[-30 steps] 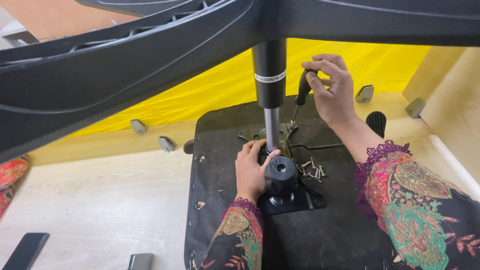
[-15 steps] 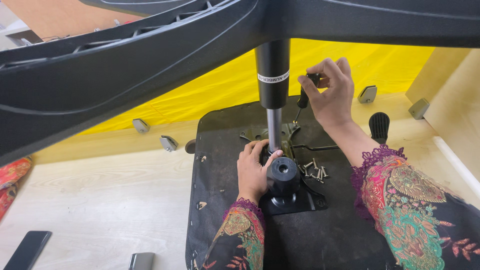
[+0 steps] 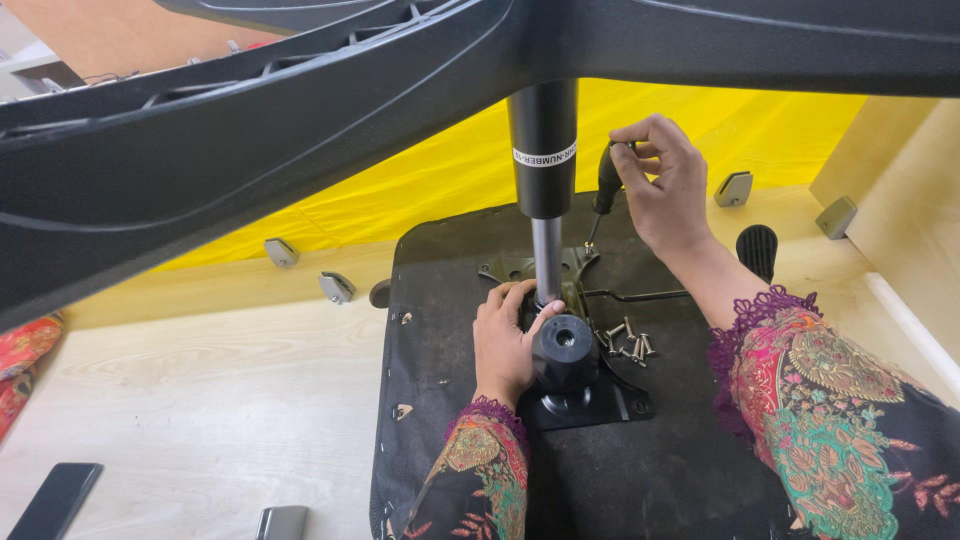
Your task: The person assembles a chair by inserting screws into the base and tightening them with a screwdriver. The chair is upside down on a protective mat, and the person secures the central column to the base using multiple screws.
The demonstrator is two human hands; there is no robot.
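An upturned black chair seat (image 3: 450, 380) lies on the pale wooden floor, with a metal mechanism plate (image 3: 590, 390) on it. A gas lift column (image 3: 543, 200) rises from the plate to the black star base (image 3: 300, 130) overhead. My left hand (image 3: 508, 340) rests on the plate beside a black round knob (image 3: 562, 352). My right hand (image 3: 665, 185) holds a black-handled screwdriver (image 3: 605, 190) upright, its tip down at the plate's far edge. Several loose screws (image 3: 628, 342) lie right of the column.
A yellow sheet (image 3: 450, 180) covers the far floor. Small grey brackets (image 3: 338, 287) (image 3: 281, 251) (image 3: 734, 187) (image 3: 836, 216) lie about. A black lever paddle (image 3: 757, 250) sticks out right. A dark phone (image 3: 55, 500) lies at bottom left. A wooden panel (image 3: 910, 200) stands on the right.
My right hand has lifted and shifted slightly with the screwdriver, turning its handle. My left hand has stayed on the plate.
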